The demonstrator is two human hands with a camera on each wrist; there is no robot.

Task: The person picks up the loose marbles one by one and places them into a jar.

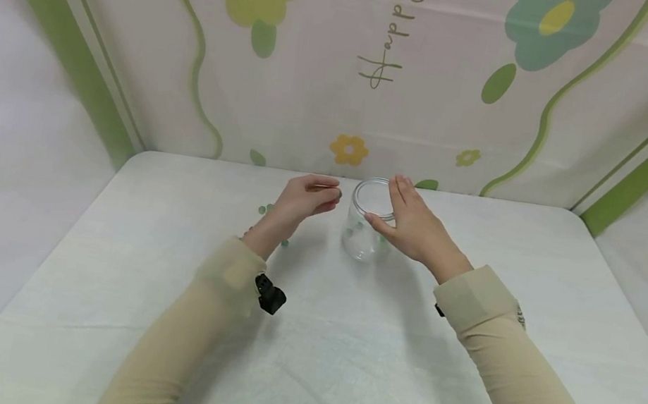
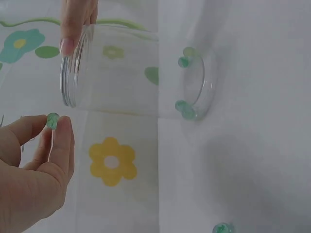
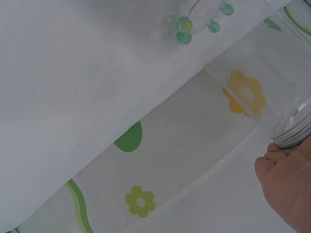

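Near the back of the table stands an upright clear glass jar (image 1: 362, 240) with an uncovered mouth. Several green marbles (image 2: 188, 112) lie at its bottom. My right hand (image 1: 418, 231) holds the jar at its rim from the right, thumb on the near side and fingers toward the far side. Just left of the jar mouth is my left hand (image 1: 306, 200), with a green marble (image 2: 53, 121) pinched between thumb and fingertips. In the left wrist view that marble sits close beside the rim, outside the jar.
A few loose green marbles (image 1: 261, 209) lie on the white tabletop (image 1: 327, 374), partly behind my left forearm; one marble (image 2: 223, 228) shows at the bottom of the left wrist view. A flower-printed curtain (image 1: 309, 99) hangs right behind the table's back edge.
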